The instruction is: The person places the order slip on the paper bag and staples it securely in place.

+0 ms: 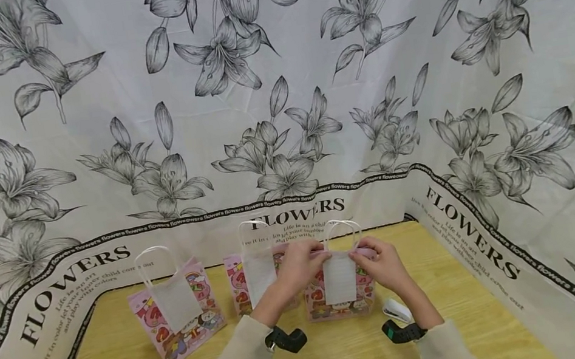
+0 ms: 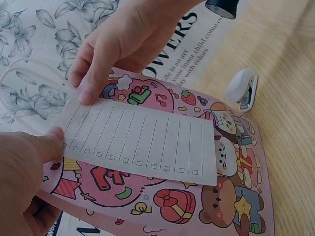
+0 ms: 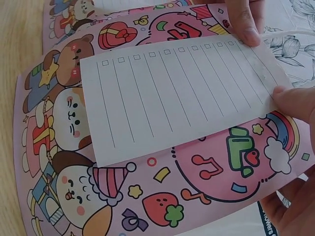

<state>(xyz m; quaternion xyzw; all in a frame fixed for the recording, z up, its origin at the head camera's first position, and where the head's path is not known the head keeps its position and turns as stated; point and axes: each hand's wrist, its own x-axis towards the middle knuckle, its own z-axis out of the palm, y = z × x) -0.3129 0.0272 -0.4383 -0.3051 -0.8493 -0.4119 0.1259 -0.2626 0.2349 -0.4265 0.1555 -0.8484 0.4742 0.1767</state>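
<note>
A pink cartoon-printed paper gift bag (image 1: 317, 311) stands upright at the centre right, its white handles (image 1: 339, 222) looping up from the top. Over its front lies a white lined checklist sheet (image 2: 142, 140) with a column of small boxes. My left hand (image 1: 299, 265) pinches the bag's top edge together with one corner of the sheet. At the other top corner my right hand (image 1: 383, 261) pinches sheet and bag, thumb (image 3: 290, 101) on the paper and fingers behind the bag.
Two similar bags with white sheets on their fronts stand to the left, one bag (image 1: 208, 322) farther out and another bag (image 1: 239, 290) partly behind my left arm. A small white stapler (image 1: 396, 310) lies by my right wrist. Flower-printed cloth (image 1: 269, 127) walls in the wooden table (image 1: 346, 358).
</note>
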